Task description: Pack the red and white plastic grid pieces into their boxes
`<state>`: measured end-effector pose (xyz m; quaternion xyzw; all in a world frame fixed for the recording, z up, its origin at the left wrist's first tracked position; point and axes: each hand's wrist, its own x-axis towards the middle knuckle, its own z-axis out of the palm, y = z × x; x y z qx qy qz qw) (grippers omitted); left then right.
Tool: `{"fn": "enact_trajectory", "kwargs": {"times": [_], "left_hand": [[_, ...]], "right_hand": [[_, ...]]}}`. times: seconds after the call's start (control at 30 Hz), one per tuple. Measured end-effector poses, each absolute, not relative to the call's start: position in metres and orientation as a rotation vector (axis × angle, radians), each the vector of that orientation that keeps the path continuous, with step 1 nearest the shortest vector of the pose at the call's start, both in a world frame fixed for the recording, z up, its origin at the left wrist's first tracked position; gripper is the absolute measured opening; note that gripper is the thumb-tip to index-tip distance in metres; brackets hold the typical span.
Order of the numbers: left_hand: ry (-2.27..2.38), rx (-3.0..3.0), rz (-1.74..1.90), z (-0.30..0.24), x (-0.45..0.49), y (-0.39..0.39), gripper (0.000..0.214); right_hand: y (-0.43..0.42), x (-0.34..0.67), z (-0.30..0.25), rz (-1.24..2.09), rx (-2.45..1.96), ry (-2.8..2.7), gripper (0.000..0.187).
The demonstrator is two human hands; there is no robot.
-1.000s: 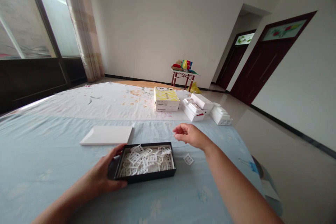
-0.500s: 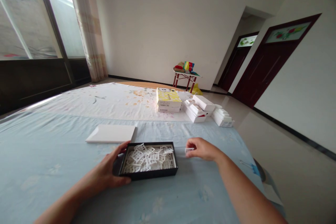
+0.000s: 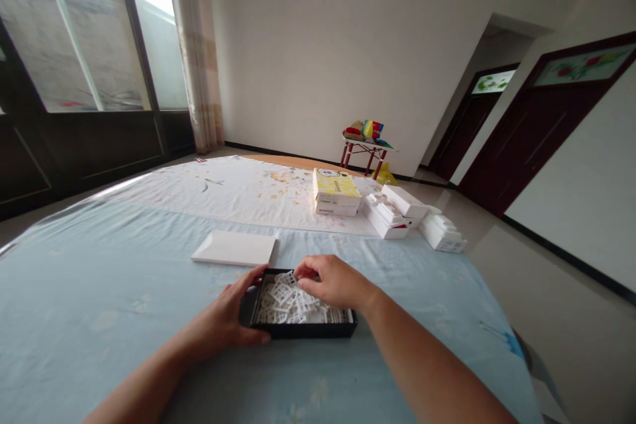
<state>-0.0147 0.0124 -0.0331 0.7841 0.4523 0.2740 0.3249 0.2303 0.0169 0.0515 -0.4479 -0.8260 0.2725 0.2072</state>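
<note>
A black open box (image 3: 311, 330) full of small white lattice-like plastic pieces (image 3: 285, 295) rests on the blue cloth in front of me. My left hand (image 3: 233, 311) grips the box at its left end, thumb along the front wall and fingers at the back corner. Over the box is my right hand (image 3: 332, 281), its thumb and fingers drawn together at the pieces. Whatever lies between those fingertips is hidden. Behind the box, to the left, lies a flat white lid-like panel (image 3: 234, 248).
A yellow and white carton (image 3: 336, 192) stands farther back on the table (image 3: 124, 278). Right of it are several white boxes (image 3: 392, 215) near the table edge. A small side table (image 3: 365, 144) with colourful packets is by the far wall.
My right hand has moved left, from beside the box to over the pieces. The small white piece it held is no longer distinguishable. My left hand keeps its grip; the view has turned left.
</note>
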Motion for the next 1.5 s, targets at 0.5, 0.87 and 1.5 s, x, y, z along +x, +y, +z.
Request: {"fn": "enact_trajectory", "kwargs": {"times": [0.5, 0.87, 1.5], "left_hand": [[1.096, 1.951, 0.731, -0.022, -0.016, 0.011, 0.104], [1.303, 1.649, 1.092, 0.038, -0.029, 0.014, 0.065], [1.868, 2.259, -0.075, 0.016, -0.057, 0.142, 0.091]], "right_hand": [[0.027, 0.261, 0.035, 0.660, -1.247, -1.871, 0.018], [0.057, 0.325, -0.054, 0.607, -1.425, -1.445, 0.024], [0.057, 0.322, -0.053, 0.631, -1.418, -1.530, 0.020]]}}
